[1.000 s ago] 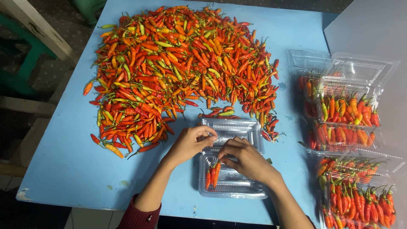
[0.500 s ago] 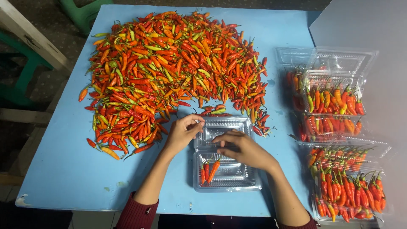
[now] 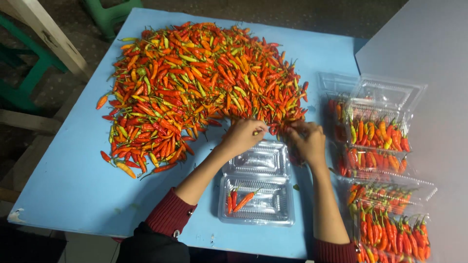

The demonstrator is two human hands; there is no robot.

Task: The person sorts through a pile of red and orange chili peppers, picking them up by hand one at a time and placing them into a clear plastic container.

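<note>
A big heap of red, orange and green chili peppers [image 3: 195, 83] covers the far half of a blue table [image 3: 73, 185]. My left hand [image 3: 242, 136] and my right hand [image 3: 306, 141] both reach into the heap's near edge, fingers curled around chilies there. Just below them lies an open clear plastic clamshell box [image 3: 258, 187]; its near half holds a few red chilies [image 3: 238, 199], its far half is bare.
Several clear clamshell boxes filled with chilies [image 3: 380, 146] lie in a column at the right, more near the front right corner [image 3: 395, 229]. A grey surface [image 3: 438, 58] adjoins the table's right side. Green stools [image 3: 29, 78] and a wooden leg stand at left.
Both hands have moved from over the open box up to the heap's near edge. The camera has shifted, so the table sits differently in view.
</note>
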